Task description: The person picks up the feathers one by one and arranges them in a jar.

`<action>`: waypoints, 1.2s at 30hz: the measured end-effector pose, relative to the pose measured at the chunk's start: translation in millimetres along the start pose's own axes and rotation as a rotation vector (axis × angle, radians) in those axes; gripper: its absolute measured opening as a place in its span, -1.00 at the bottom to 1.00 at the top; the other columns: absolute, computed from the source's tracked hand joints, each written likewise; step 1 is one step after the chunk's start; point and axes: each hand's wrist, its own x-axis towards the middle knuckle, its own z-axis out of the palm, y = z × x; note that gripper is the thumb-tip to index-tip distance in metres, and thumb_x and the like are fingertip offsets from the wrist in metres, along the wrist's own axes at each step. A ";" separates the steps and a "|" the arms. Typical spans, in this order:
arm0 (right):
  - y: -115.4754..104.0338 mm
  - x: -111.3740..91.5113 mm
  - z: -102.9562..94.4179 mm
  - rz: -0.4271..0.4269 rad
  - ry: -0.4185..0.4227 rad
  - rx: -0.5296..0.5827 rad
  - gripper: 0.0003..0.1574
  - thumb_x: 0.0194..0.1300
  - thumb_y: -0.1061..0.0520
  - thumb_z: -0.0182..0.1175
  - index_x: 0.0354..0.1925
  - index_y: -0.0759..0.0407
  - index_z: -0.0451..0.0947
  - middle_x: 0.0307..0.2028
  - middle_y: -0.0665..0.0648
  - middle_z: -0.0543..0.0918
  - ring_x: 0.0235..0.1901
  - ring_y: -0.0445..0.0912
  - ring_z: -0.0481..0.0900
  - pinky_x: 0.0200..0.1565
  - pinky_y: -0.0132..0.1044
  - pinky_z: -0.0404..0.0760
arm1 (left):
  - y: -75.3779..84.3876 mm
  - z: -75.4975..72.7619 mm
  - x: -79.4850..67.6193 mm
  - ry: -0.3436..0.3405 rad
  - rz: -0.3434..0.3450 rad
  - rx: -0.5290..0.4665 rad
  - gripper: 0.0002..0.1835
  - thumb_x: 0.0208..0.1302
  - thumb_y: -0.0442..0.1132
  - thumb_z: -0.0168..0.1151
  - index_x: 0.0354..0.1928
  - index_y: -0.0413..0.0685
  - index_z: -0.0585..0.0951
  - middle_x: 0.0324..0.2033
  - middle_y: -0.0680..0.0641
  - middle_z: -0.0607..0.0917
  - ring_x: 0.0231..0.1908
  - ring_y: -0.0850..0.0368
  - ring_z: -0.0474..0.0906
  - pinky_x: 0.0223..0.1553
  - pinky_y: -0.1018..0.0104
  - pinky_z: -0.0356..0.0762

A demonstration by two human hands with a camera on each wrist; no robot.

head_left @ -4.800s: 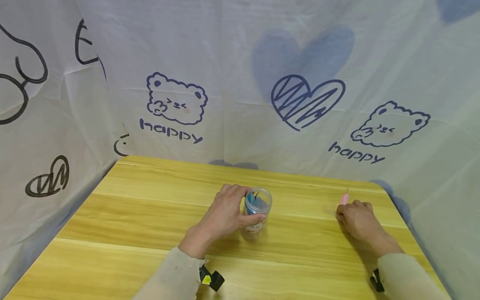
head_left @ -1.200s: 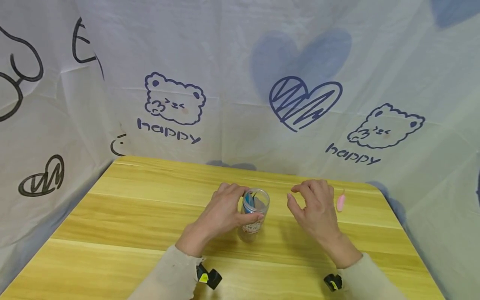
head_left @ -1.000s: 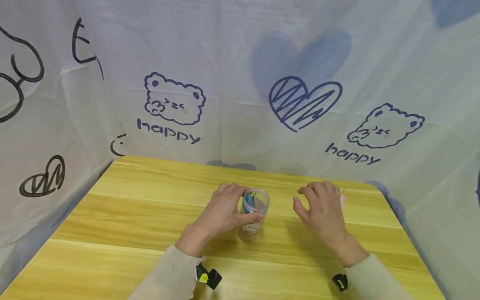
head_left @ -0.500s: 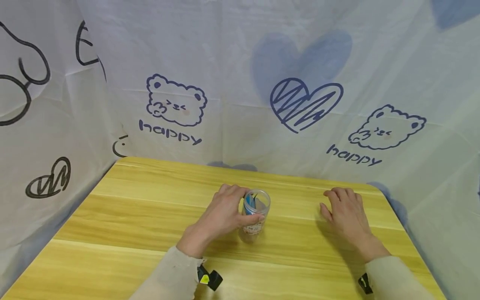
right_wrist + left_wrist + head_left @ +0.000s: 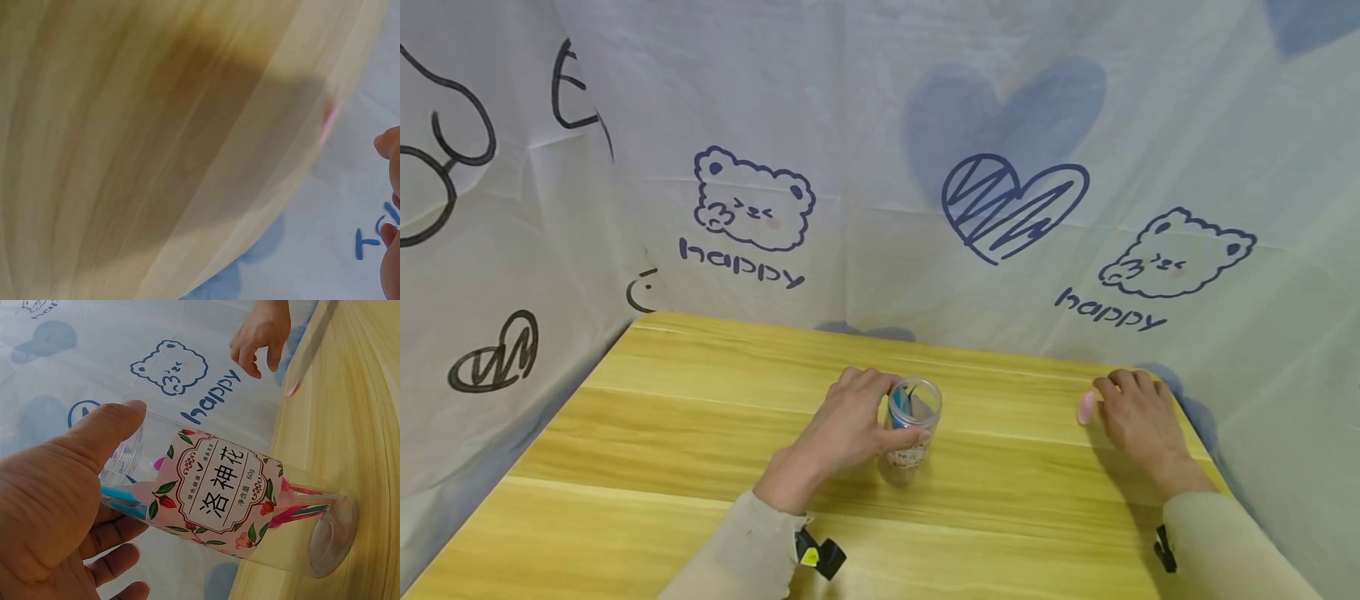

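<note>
My left hand (image 5: 842, 433) grips a clear, lidless jar (image 5: 215, 500) near its rim, thumb on the near side and fingers behind. The jar stands upright on the table in the head view. Its pink floral label covers part of blue, grey and pink slender pieces inside; thin stems show near its bottom. At the table's right lies a small pink leaf-shaped piece (image 5: 1086, 407). Just right of it hovers my right hand (image 5: 1138, 417), fingers loosely bent and nothing seen in them. In the left wrist view that hand (image 5: 262, 336) is raised above the table, apart from the pink piece.
The yellow wood-grain table (image 5: 700, 417) has rounded far corners. Behind it hangs a white cloth (image 5: 865, 125) printed with bears and hearts, with another stretch of cloth along the left side. Black wrist mounts (image 5: 820, 554) sit at the sleeves.
My right hand has moved right from beside the jar, passing over the pink piece, which shows again left of the fingers. My left hand and the jar have stayed in place.
</note>
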 end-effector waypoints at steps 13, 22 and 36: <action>3.3 1.3 18.5 0.004 -0.159 -0.035 -0.78 0.34 0.38 0.13 -0.04 0.28 0.50 0.01 0.38 0.56 0.04 0.42 0.43 -0.04 0.39 0.40 | -1.5 -0.9 0.4 -0.002 0.001 0.003 -0.19 0.14 0.27 0.56 0.34 0.02 0.60 0.12 0.02 0.71 0.11 0.04 0.43 0.25 0.00 0.41; 9.8 -0.4 20.9 0.026 -0.248 -0.074 -0.69 0.36 0.38 0.09 0.06 0.28 0.47 0.09 0.38 0.51 0.14 0.42 0.37 0.10 0.43 0.36 | -1.7 0.5 1.8 -0.004 0.010 -0.003 -0.21 0.14 0.27 0.57 0.33 0.03 0.61 0.12 0.03 0.71 0.12 0.05 0.43 0.25 0.01 0.40; 8.7 6.2 30.2 0.056 -0.264 -0.012 -0.63 0.30 0.29 0.12 0.05 0.18 0.62 0.09 0.33 0.56 0.15 0.39 0.38 0.16 0.43 0.31 | -2.7 -0.4 1.4 -0.007 0.015 0.000 -0.21 0.14 0.28 0.56 0.32 0.01 0.62 0.14 0.01 0.72 0.16 0.02 0.44 0.27 -0.01 0.40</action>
